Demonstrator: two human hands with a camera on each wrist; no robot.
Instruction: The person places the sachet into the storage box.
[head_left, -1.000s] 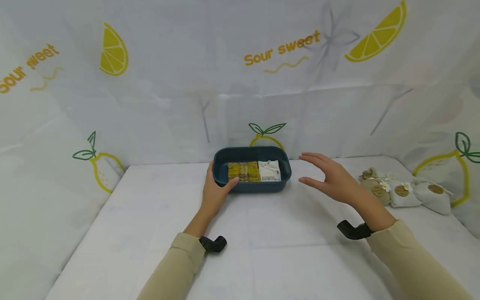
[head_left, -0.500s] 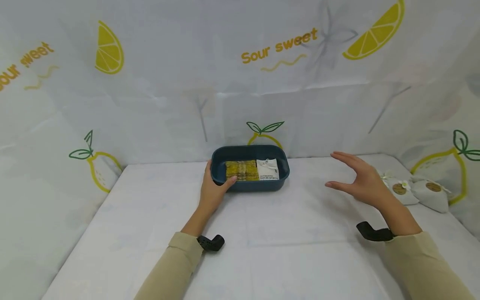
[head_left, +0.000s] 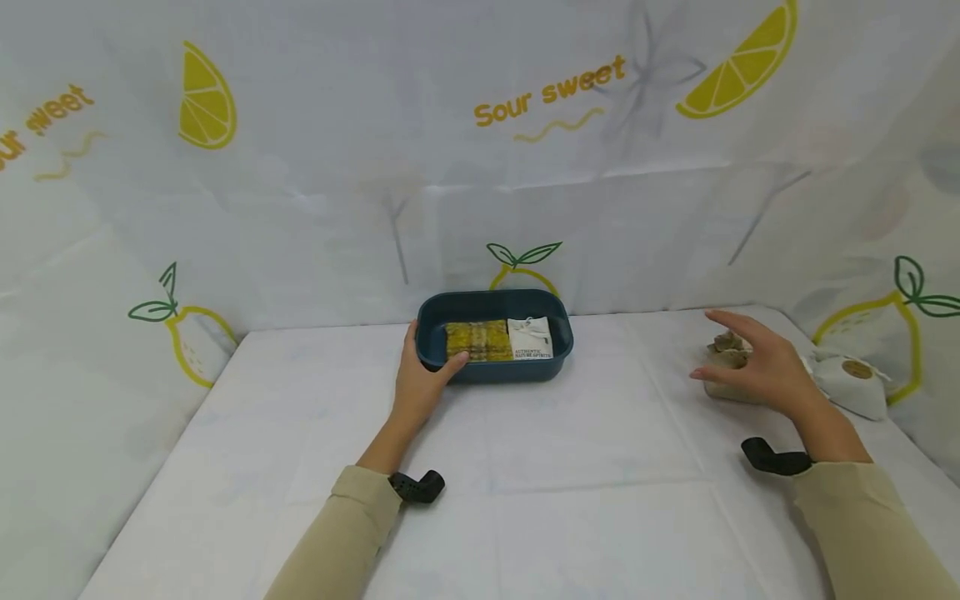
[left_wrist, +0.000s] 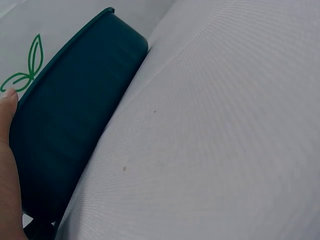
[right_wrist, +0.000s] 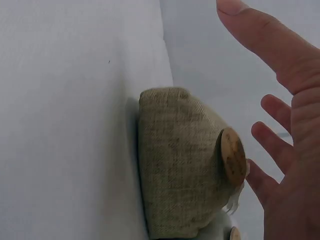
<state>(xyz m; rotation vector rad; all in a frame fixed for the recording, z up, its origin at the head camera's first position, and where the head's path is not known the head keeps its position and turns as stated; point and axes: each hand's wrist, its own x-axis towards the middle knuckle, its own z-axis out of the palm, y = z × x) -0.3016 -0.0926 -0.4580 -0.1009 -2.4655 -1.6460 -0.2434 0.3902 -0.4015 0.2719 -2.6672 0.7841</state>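
Dark teal plastic, shaped as a rounded rectangular tub (head_left: 506,372), sits toward the back of the white cloth-covered table (head_left: 585,500). It holds two things side by side: on its left half a yellow, coarse-textured rectangular packet (head_left: 477,340) with a greyish band across its middle, and next to that a square white pouch (head_left: 531,337) with small dark print (the lower lines read "Authentic Nature Spirits").

The left hand (head_left: 420,379) grips the tub's left end, thumb laid over the near rim and fingers along the outer wall. Reaching forward to the right, the right hand (head_left: 772,371) has its thumb and index finger spread well apart, with nothing grasped between them.

A beige, coarse-linen bag (right_wrist: 175,165) with a round wooden tag (right_wrist: 233,156) stands on the table just beyond the right hand, its gathered top showing in the gap between thumb and index finger in the head view. Whether any fingertip touches the bag (the right wrist view puts one very near the tag), I cannot tell. Just right of that hand lies a plump white cloth bag (head_left: 851,387) with a brown oval label, well apart from the tub.
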